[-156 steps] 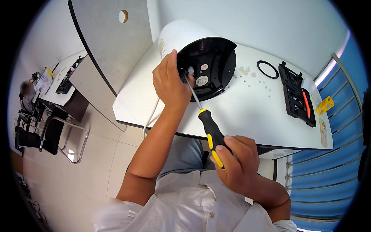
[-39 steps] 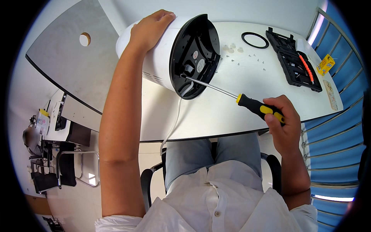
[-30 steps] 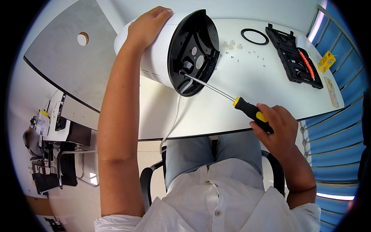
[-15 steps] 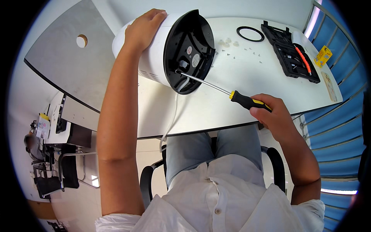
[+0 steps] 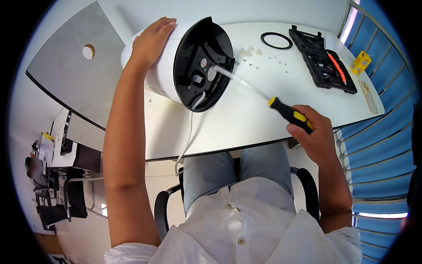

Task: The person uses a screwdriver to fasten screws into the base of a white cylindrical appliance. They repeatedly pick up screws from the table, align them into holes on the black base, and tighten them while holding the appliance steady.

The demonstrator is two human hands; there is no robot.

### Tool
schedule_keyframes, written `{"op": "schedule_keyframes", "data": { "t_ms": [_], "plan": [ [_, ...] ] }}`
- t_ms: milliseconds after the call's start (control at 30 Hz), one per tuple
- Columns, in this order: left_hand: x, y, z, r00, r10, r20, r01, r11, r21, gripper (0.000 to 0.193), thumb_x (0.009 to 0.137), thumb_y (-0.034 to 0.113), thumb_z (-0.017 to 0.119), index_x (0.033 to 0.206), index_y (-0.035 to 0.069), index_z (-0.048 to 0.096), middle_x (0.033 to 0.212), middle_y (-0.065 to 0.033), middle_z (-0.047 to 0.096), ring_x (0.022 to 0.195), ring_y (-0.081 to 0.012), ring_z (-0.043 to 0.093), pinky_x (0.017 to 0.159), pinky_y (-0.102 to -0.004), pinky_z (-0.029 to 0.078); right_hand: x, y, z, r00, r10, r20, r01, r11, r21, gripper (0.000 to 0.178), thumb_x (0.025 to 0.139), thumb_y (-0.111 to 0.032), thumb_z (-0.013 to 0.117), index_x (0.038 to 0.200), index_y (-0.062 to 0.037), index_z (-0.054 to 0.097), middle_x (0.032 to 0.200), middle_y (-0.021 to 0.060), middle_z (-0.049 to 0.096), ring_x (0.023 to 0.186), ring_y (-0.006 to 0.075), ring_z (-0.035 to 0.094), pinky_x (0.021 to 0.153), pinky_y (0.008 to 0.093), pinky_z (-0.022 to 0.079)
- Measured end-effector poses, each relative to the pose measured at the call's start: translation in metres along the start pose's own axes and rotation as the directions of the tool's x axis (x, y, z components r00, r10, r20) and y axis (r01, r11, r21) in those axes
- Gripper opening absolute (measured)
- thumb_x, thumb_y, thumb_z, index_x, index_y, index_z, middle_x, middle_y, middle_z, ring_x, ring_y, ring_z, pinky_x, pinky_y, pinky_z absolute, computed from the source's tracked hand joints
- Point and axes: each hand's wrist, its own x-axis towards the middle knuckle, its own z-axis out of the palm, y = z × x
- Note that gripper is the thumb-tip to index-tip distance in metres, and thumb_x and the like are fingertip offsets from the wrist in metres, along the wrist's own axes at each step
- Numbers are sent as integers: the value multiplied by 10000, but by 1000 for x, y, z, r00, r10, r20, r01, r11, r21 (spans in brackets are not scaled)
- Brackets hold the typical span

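A white rounded appliance (image 5: pixel 163 81) lies on its side on the white table (image 5: pixel 246 119), its black underside (image 5: pixel 184 66) turned to the right. My left hand (image 5: pixel 151 42) grips the top of its housing, fingers curved over it. A white power cord (image 5: pixel 190 134) runs from the base down over the table's front edge. In my right hand (image 5: pixel 313 134) is a screwdriver (image 5: pixel 288 113) with a black and yellow handle, held with fingers wrapped round it. Its long shaft is smeared by motion and slants up left; its tip appears in front of the underside. Contact there cannot be made out.
Small screws (image 5: pixel 257 68) and pale round pieces (image 5: pixel 249 53) lie beyond the screwdriver. Farther right are a black ring (image 5: pixel 277 47), an unfolded black tool case (image 5: pixel 320 72) with an orange-handled tool, and a yellow box (image 5: pixel 360 63). A metal railing (image 5: pixel 389 86) borders the right side.
The screwdriver tip has come away from the recess low in the underside and moved up and right. My left hand still holds the appliance. The whole view has shifted slightly.
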Motion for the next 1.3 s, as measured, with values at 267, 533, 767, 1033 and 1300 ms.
{"op": "schedule_keyframes", "data": {
  "t_ms": [267,533,767,1033,1300],
  "plan": [
    [3,2,0,1000,-11,3,11,999,-31,465,832,473,371,1170,238,589,1103,-46,644,979,-231,592,953,-317,367,10,38,23,972,-203,-114,191,975,-109,370,741,-159,704,1074,-32,604,900,129,641,736,215,623,686,289,491],
    [1,-1,2,999,-43,-16,41,995,-94,466,823,466,395,1174,236,597,1101,-79,641,937,-236,608,882,-301,423,22,47,34,974,-206,-91,199,976,-86,371,740,-162,705,1072,-27,606,910,142,645,751,236,636,688,298,499],
    [-1,3,4,999,-46,-8,45,991,-126,477,829,468,394,1180,217,598,1093,-83,641,920,-220,611,871,-289,423,27,50,37,977,-203,-61,198,976,-86,376,741,-171,705,1074,-26,606,914,147,647,750,242,637,685,305,501],
    [0,1,3,998,-60,7,60,987,-152,486,826,468,399,1191,214,595,1152,-70,620,970,-222,600,898,-285,411,27,47,35,980,-183,-83,176,981,-82,374,745,-179,708,1069,-24,606,921,144,648,769,239,643,701,299,506],
    [-1,-10,2,973,87,-214,-110,989,-97,389,864,379,470,1146,170,638,1242,-69,573,1113,-230,547,1009,-298,337,23,53,26,972,-192,-137,181,980,-87,371,742,-152,710,1075,-35,599,916,142,646,788,247,640,721,311,498]
  ]
}}
